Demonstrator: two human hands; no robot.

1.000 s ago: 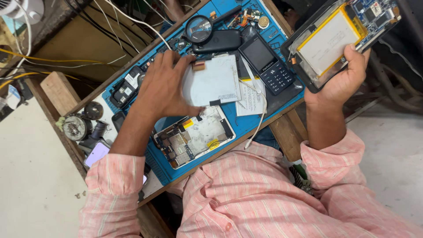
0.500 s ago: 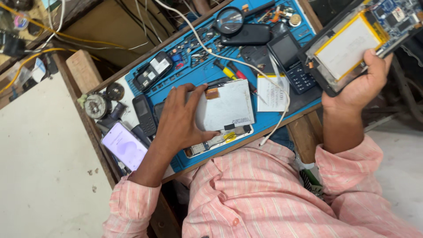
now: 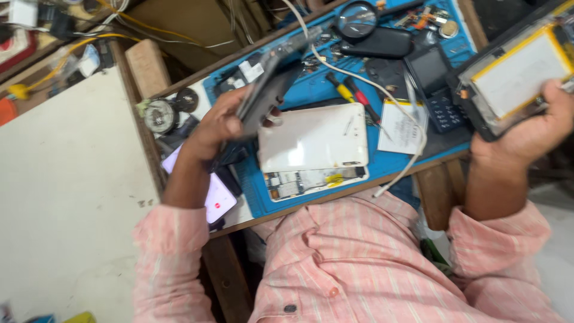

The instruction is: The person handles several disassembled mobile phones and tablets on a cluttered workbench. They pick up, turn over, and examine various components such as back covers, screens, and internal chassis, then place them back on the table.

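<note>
From the head camera, looking down, the person sits at a narrow bench covered by a blue work mat. The left hand is lifted a little above the mat and its fingers are closed around a dark, flat phone part, which is held tilted, with one end pointing up and away from the body. The picture is blurred there, so I cannot tell exactly what kind of part it is.

The right hand is out past the right edge of the bench. Its fingers are curled under an opened tablet and the thumb presses on the lower edge; the tablet shows a pale battery with a yellow border.

On the mat, just beside the left hand, lies a white back cover, on top of an open device with a visible circuit board. Near them are a white cable, a keypad phone, a magnifying glass and a phone with a lit screen under the left forearm.
</note>
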